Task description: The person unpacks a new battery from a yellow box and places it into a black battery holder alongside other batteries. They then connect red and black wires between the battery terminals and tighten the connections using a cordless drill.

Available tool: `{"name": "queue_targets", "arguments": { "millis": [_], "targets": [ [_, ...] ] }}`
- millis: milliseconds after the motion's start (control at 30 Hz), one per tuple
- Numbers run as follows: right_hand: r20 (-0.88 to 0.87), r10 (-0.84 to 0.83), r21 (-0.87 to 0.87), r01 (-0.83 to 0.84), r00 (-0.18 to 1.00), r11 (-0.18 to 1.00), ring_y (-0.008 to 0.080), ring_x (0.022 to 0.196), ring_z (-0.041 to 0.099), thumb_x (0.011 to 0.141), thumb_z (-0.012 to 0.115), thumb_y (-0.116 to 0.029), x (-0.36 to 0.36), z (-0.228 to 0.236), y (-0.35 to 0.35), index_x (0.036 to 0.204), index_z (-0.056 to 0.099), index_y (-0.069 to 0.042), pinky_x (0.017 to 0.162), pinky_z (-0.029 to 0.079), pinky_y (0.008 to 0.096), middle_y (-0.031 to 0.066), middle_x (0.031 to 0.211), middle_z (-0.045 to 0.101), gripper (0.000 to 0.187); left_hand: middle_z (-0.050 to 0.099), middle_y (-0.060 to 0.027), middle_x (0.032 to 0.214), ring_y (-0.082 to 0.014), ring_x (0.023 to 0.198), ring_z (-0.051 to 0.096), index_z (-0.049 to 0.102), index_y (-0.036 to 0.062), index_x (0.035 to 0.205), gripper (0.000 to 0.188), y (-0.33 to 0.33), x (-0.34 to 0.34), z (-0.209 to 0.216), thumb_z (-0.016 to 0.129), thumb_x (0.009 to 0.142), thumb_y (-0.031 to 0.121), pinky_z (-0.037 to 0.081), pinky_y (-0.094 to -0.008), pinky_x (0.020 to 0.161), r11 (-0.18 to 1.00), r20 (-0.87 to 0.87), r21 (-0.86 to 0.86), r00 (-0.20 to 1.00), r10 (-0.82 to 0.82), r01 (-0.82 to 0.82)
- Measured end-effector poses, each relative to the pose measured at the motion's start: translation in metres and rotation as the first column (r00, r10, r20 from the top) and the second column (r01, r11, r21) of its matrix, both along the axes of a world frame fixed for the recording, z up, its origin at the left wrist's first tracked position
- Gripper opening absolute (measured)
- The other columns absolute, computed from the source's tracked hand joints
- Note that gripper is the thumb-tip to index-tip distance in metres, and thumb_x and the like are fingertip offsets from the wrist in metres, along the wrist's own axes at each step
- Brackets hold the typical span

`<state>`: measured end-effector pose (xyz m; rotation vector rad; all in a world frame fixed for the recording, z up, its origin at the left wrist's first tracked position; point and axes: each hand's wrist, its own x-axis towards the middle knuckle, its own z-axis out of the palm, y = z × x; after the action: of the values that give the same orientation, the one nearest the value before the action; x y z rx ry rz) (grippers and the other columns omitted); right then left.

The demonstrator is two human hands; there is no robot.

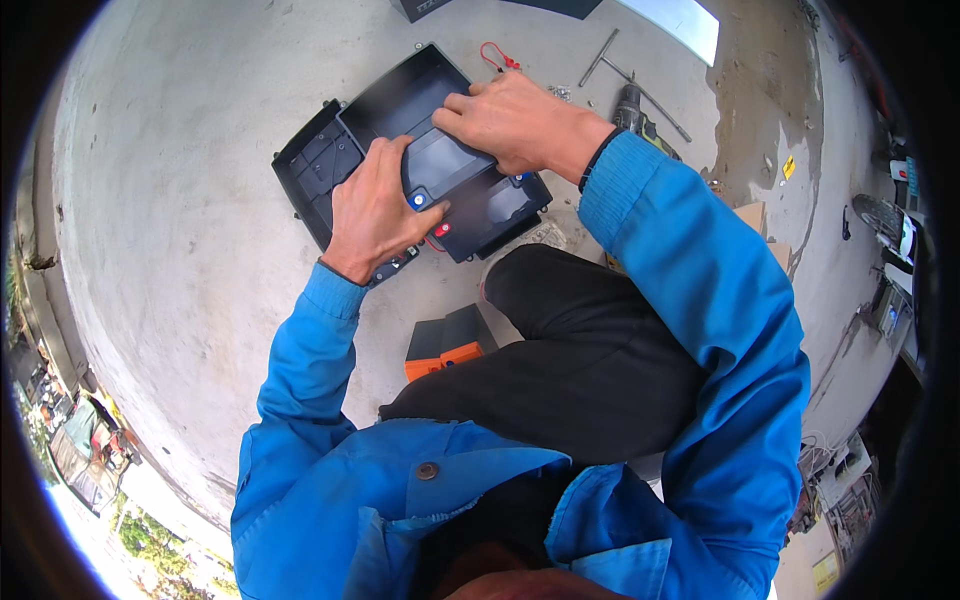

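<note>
A black plastic case point(318, 160) lies open on the concrete floor in front of me. Inside it is a dark block-shaped battery point(440, 163) with a blue terminal cap at its near corner. My left hand point(380, 212) grips the near left end of this battery, fingers on one side and thumb by the terminals. My right hand point(512, 118) is curled over its far right end; part of those fingertips is hidden. Beside it, on the near right, sits a second dark block point(490, 215) with a red terminal cap at its corner.
A red lead with a clip point(497, 56) lies beyond the case. To the right are a T-handled wrench point(650, 97) and a cordless drill point(628, 108). A black-and-orange box point(447, 345) stands near my leg. A motorbike wheel point(880, 215) shows at far right.
</note>
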<state>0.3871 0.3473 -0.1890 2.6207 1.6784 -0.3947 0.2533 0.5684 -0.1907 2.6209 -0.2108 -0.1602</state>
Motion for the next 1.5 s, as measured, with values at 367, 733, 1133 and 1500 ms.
{"name": "queue_targets", "arguments": {
  "millis": [367,733,1133,1500],
  "targets": [
    [-0.066,0.018,-0.079,-0.023,0.998,0.997,0.0304,0.118,0.078,0.068,0.097,-0.003,-0.003,-0.062,-0.001,0.133,0.074,-0.01,0.092,0.066,0.0429,0.0076,0.128,0.08,0.069,0.068,-0.0218,0.123,-0.0429,0.106,0.078,0.059,-0.0013,0.143,0.086,-0.013,0.004,-0.05,0.1,0.077,0.036,0.066,-0.0473,0.095,1.0,-0.205,0.025,0.979,0.008,-0.003],
    [-0.037,-0.528,0.343,0.507,0.849,0.791,0.036,0.126,0.076,0.1,0.081,-0.019,0.028,0.003,-0.127,0.145,0.072,-0.011,0.105,0.063,0.0487,0.015,0.137,0.078,0.047,0.075,-0.0312,0.14,-0.0474,0.124,0.077,0.066,-0.0022,0.153,0.099,0.007,0.041,-0.081,0.075,0.096,0.078,0.06,-0.0514,0.113,0.999,-0.595,-0.041,0.803,-0.007,-0.022],
    [-0.247,-0.944,0.132,0.958,-0.217,-0.254,0.0412,0.123,0.077,0.099,0.079,-0.021,-0.265,-0.008,-0.46,0.14,0.072,0.005,0.108,0.06,0.0481,0.0274,0.132,0.079,0.049,0.077,-0.0232,0.138,-0.0492,0.119,0.076,0.07,0.0038,0.144,0.069,-0.057,0.016,-0.114,0.065,0.109,0.063,0.061,-0.0555,0.1,0.972,-0.078,0.232,0.996,0.051,-0.032],
    [0.16,-0.934,0.044,0.948,-0.318,-0.315,0.0497,0.163,0.034,0.074,0.104,-0.041,-0.266,-0.12,-0.459,0.172,0.03,0.004,0.132,0.036,0.0588,0.0268,0.174,0.036,0.13,0.075,-0.0279,0.141,-0.0499,0.124,0.074,0.068,-0.0009,0.149,0.078,-0.043,0.018,-0.137,0.059,0.111,0.067,0.058,-0.0548,0.107,0.965,-0.074,0.263,0.996,0.048,-0.027]
  ]
}}
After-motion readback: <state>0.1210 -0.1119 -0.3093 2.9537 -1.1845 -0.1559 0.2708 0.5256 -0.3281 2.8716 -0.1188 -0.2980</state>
